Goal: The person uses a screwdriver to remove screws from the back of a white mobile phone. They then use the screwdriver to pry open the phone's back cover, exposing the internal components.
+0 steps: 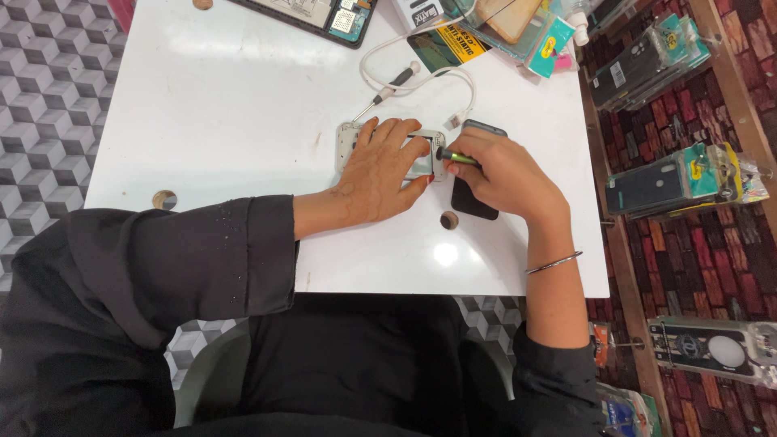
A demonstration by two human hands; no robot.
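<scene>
the left hand (380, 174) lay flat, palm down, on a small silver phone frame (350, 139), with its fingers spread out and not gripping. the frame sat near the middle of the white table (243, 105), and the hand hid most of it. the left wrist came out of a wide black sleeve (186, 259) that reached in from the left side.

the right hand (506, 178) was curled tight around a thin screwdriver with a green and black handle (457, 157). its dark end pointed left at the right edge of the frame, just beside the left fingertips. a thin metal bangle (554, 262) sat on the right forearm. the right arm came up from the bottom edge of the table.

under the right hand lay a dark flat phone part (477, 206), partly hidden by the fingers. a small round hole (449, 219) in the table was just below it.

above the hands lay another screwdriver with a black and white handle (395, 83). a white cable (421, 77) looped around it. at the far edge sat a dark tray (324, 16) with flat phone parts in it; i could not tell what each one was. next to it were clear packets (534, 32) with coloured cards inside.

to the right, off the table, were phone covers in clear bags (647, 65), lying well apart from the hands.
</scene>
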